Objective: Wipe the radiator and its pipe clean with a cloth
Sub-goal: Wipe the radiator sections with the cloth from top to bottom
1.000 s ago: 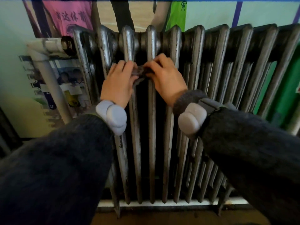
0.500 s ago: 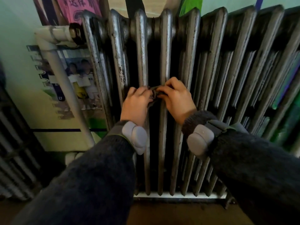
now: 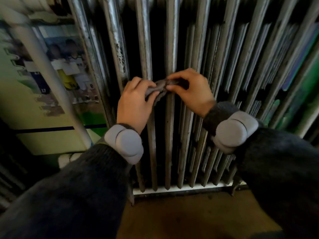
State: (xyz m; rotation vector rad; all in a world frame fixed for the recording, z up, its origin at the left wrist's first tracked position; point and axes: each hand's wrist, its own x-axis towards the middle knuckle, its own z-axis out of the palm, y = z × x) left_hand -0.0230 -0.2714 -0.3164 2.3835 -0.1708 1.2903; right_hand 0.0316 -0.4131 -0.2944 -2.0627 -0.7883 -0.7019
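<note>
A tall grey cast-iron radiator (image 3: 215, 66) with many vertical fins fills the middle and right of the head view. A dark grey cloth (image 3: 162, 87) is stretched across one fin about halfway down. My left hand (image 3: 136, 104) grips the cloth's left end and my right hand (image 3: 191, 90) pinches its right end, so the cloth wraps the fin between them. The white pipe (image 3: 43, 66) runs slanting down the wall left of the radiator, blurred. Both wrists carry grey bands over dark sleeves.
A poster (image 3: 69, 69) with printed figures hangs on the wall behind the pipe. A white skirting strip (image 3: 181, 188) runs under the radiator feet, with brown floor (image 3: 189, 218) in front. Dark slats (image 3: 10, 169) stand at the far left.
Both hands have slid down the fin with the cloth, from near the radiator's top to about mid-height. The view has tilted downward and closer.
</note>
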